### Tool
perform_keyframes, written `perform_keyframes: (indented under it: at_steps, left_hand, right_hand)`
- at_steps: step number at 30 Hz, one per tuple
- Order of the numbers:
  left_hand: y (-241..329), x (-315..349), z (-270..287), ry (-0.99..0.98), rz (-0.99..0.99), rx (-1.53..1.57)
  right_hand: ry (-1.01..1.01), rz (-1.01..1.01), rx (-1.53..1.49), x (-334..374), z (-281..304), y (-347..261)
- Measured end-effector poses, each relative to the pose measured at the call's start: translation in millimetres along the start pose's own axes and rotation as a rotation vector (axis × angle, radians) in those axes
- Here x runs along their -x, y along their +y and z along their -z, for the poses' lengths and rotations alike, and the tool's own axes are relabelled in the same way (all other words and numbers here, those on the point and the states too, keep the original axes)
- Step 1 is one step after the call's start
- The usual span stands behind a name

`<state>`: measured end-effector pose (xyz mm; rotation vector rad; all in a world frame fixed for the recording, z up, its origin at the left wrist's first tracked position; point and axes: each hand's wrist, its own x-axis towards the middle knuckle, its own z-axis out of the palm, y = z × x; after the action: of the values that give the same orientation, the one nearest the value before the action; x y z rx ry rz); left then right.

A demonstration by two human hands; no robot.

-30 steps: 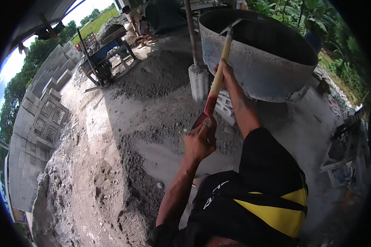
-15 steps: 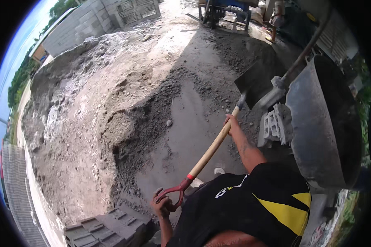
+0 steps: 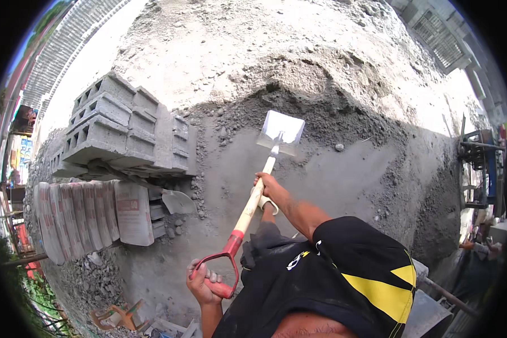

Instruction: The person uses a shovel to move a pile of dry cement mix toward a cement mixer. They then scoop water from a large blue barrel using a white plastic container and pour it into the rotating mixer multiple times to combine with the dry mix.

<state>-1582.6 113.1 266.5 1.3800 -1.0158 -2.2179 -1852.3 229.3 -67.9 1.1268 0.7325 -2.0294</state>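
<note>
A shovel [image 3: 248, 212] with a pale wooden shaft and red D-shaped handle slants across in front of me. My left hand [image 3: 207, 283] is closed around the red handle grip. Farther up, my right hand [image 3: 269, 185] wraps the shaft below the metal socket. The flat metal blade [image 3: 283, 128] shines in the light at the near foot of a grey gravel heap [image 3: 332, 101]. No load shows on the blade; whether its edge touches the ground I cannot tell.
At left are stacked hollow concrete blocks [image 3: 110, 127] and a row of filled paper sacks [image 3: 81, 217]. Another shovel's blade [image 3: 178, 201] juts out beside them. A blue-framed machine [image 3: 479, 169] stands far right, with a person's arm [image 3: 472, 246] below it. A metal container [image 3: 425, 315] sits lower right.
My view has swung left, bringing the blocks and sacks into sight. The shovel blade has moved from beside the metal container to the gravel heap. Both hands keep their hold.
</note>
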Motion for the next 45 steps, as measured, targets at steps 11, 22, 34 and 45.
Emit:
perform_keyframes:
  at_steps: [11, 22, 34, 45]
  left_hand:
    - [-77.7, -241.6, -335.0, -0.319, 0.020, 0.178]
    - [-104.2, -404.7, -424.4, -0.430, -0.023, 0.055]
    - [-124.4, -460.6, -341.3, 0.187, 0.007, -0.332]
    - [-119.0, -581.7, -230.3, 0.559, -0.044, -0.697]
  right_hand:
    - [-0.170, -0.095, 0.310, 56.2, -171.9, -177.2]
    - [-0.074, 0.039, 0.538, -187.2, -174.9, -288.6]
    - [0.364, 0.184, 0.975, -204.4, -124.7, -319.8]
    - [0.435, 0.047, 0.677, -458.0, -128.2, -320.2]
